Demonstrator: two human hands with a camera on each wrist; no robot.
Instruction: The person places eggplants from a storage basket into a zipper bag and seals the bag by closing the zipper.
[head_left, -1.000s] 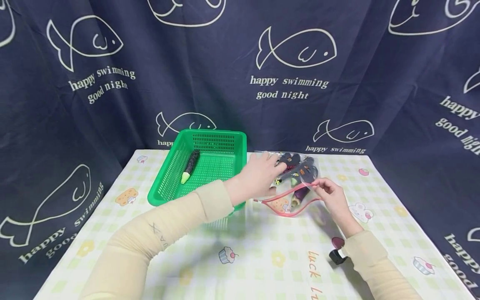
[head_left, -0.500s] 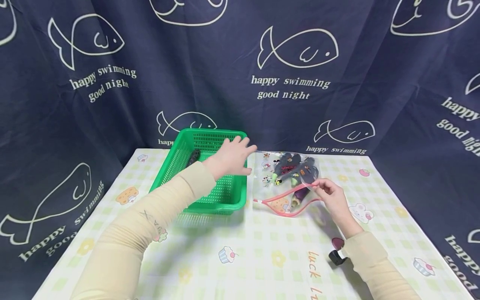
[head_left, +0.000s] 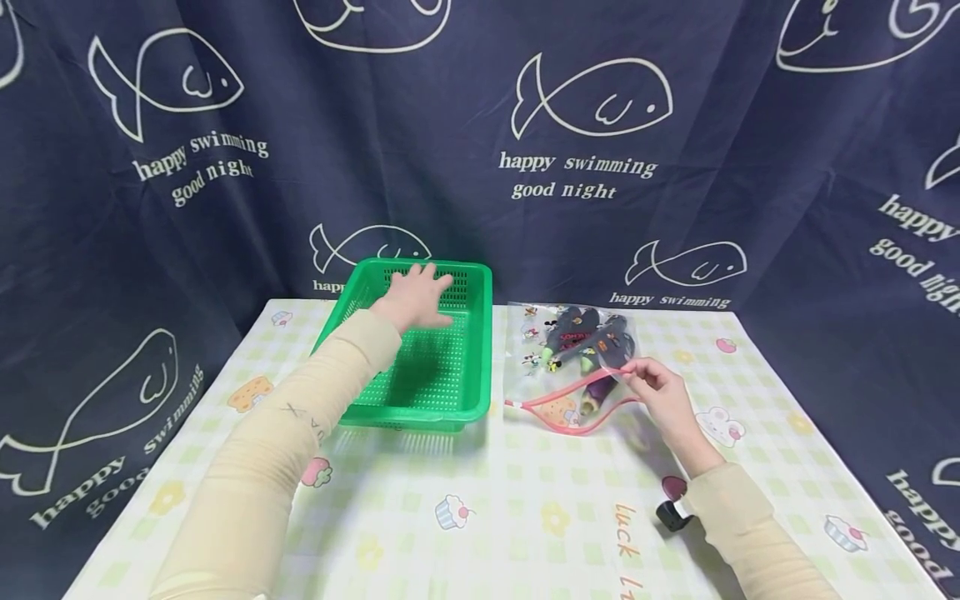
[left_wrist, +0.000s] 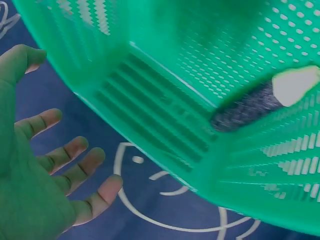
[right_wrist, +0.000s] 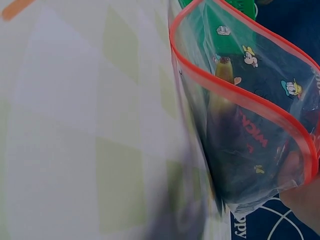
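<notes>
My left hand (head_left: pixel 420 298) hovers over a green plastic basket (head_left: pixel 486 358), fingers spread and holding nothing. Inside the basket lies a dark, bumpy vegetable with a pale green end (left_wrist: pixel 250 107); in the head view the left hand and arm hide it. To the right, a clear zip bag (head_left: pixel 525 367) with a red-edged mouth lies on the table. My right hand (head_left: pixel 663 396) pinches the rim at its right side, and the mouth gapes. Within the bag are several dark vegetables, including an eggplant (head_left: pixel 597 393) near the mouth. Printed cartoon figures partly cover them.
A checked tablecloth (head_left: pixel 525 483) with printed cakes and flowers covers the table. Behind it hangs a dark blue curtain (head_left: pixel 465 167) with white fish drawings. A small black device (head_left: pixel 672 515) sits at the right wrist.
My left hand has moved from above the bag leftward to over the basket, its fingers spread. My right hand stays at the bag's rim.
</notes>
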